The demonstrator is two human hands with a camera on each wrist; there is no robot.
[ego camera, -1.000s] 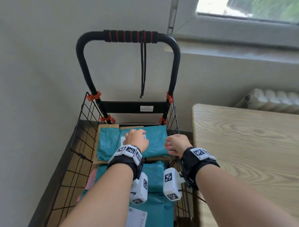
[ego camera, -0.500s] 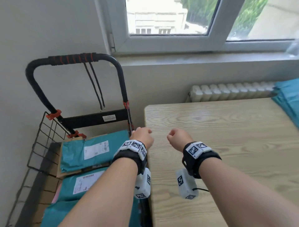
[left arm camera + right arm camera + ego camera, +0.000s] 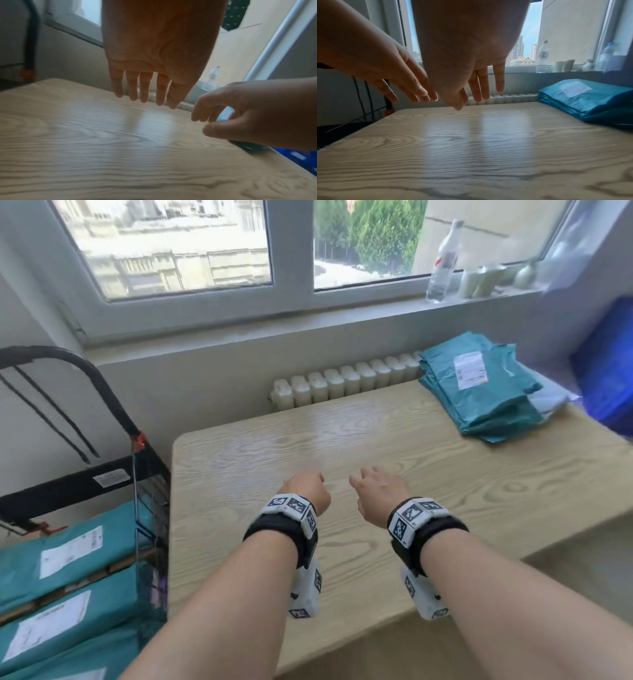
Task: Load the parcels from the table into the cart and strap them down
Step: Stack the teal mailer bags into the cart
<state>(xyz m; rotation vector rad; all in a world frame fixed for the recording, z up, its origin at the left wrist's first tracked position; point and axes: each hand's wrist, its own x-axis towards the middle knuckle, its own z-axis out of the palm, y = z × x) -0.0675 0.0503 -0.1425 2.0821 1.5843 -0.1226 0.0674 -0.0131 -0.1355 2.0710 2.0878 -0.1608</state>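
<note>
A stack of teal parcels [image 3: 479, 395] with a white label lies at the far right of the wooden table [image 3: 342, 440]; the same stack [image 3: 590, 100] shows in the right wrist view. More teal parcels [image 3: 68, 563] lie in the black wire cart [image 3: 150, 508] left of the table, and two black straps [image 3: 51, 412] hang from its handle. My left hand [image 3: 305, 491] and right hand [image 3: 376, 491] hover side by side over the table's near middle, both empty. The left hand's fingers [image 3: 142, 88] hang straight and relaxed. The right hand's fingers [image 3: 481, 86] are likewise extended.
A white radiator [image 3: 342, 381] runs behind the table under the window. A clear bottle [image 3: 443, 265] and cups [image 3: 479, 278] stand on the sill. Something blue [image 3: 603, 378] sits at the far right beyond the parcels.
The view swung right from the cart to the table. Both hands left the parcel in the cart and now hover over the tabletop with fingers loosened.
</note>
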